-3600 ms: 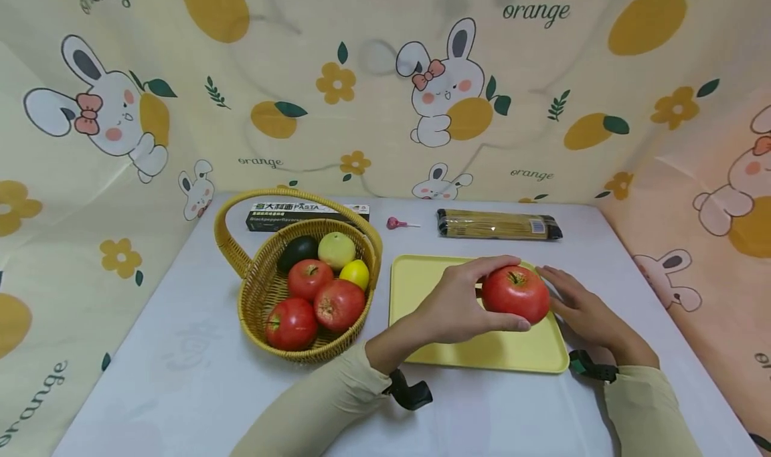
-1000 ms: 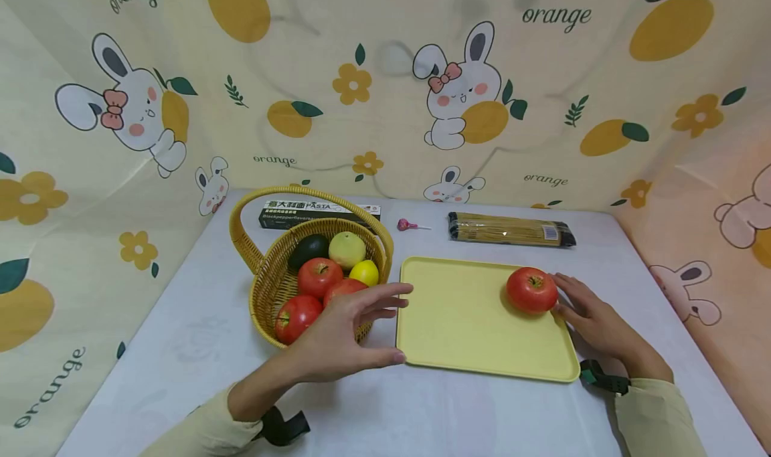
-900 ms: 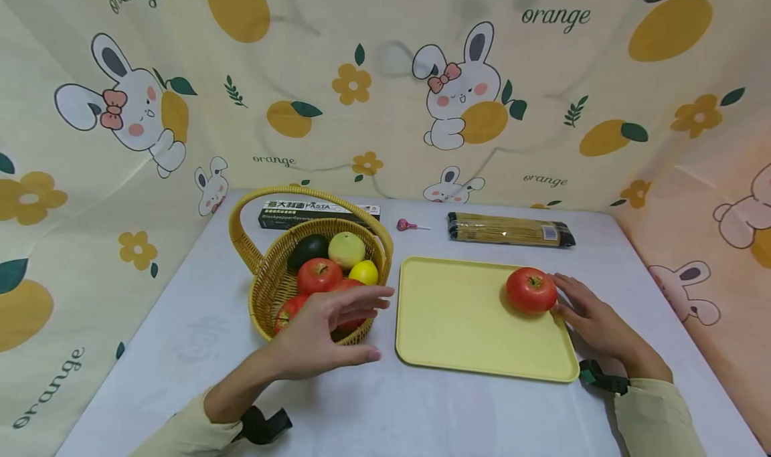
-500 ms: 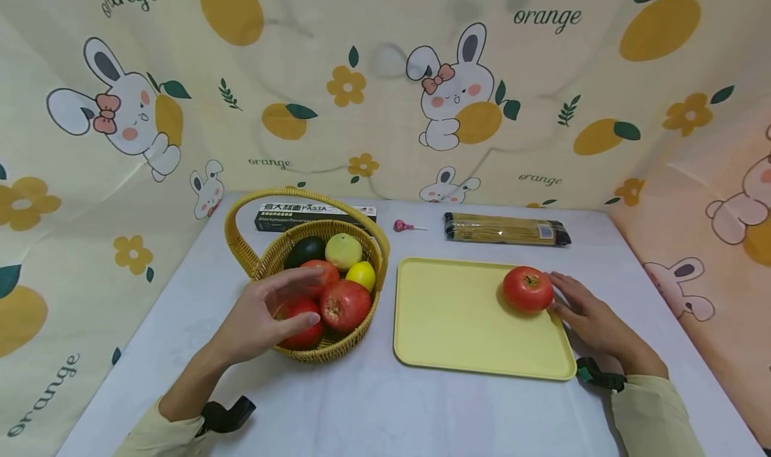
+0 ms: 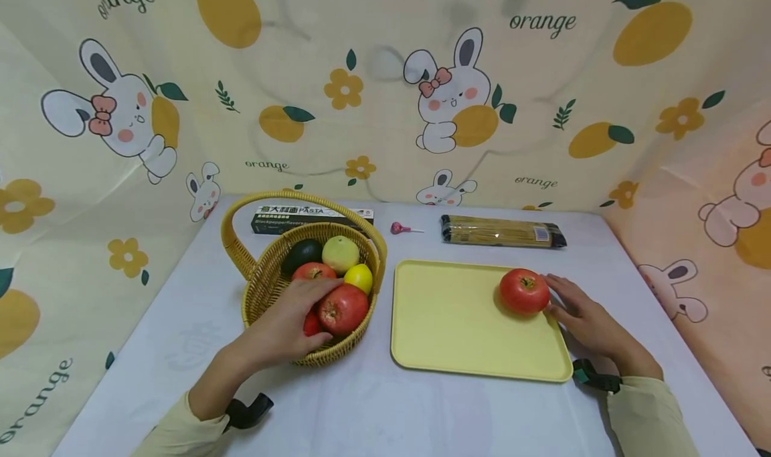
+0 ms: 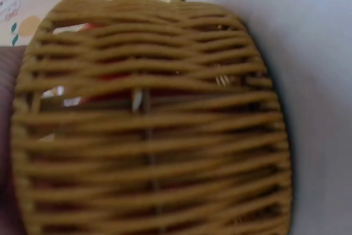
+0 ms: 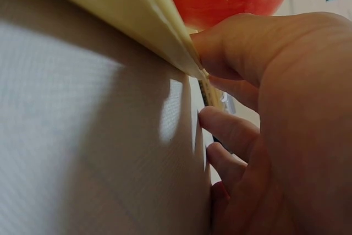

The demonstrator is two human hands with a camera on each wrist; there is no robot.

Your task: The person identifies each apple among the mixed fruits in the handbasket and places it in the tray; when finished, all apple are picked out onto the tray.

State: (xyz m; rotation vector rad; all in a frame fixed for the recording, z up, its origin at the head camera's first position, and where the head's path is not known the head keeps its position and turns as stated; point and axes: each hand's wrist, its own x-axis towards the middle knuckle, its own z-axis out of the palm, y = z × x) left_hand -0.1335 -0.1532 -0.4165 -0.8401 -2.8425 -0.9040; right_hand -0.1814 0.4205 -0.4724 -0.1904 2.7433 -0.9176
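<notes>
Head: fruit (image 5: 311, 324) partly behind left hand (image 5: 278, 324)

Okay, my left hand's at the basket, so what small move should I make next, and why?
I'd probably close your left hand around the basket's red fruit nearest the tray: your fingers and thumb lie beside that fruit, though I can't tell whether they grip it. The tray holds only one tomato, leaving bare space.

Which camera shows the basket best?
The head view: it shows the basket, handle and all, partly behind the left hand. The left wrist view shows only its woven side close up, blurred; the right wrist view, none.
</notes>
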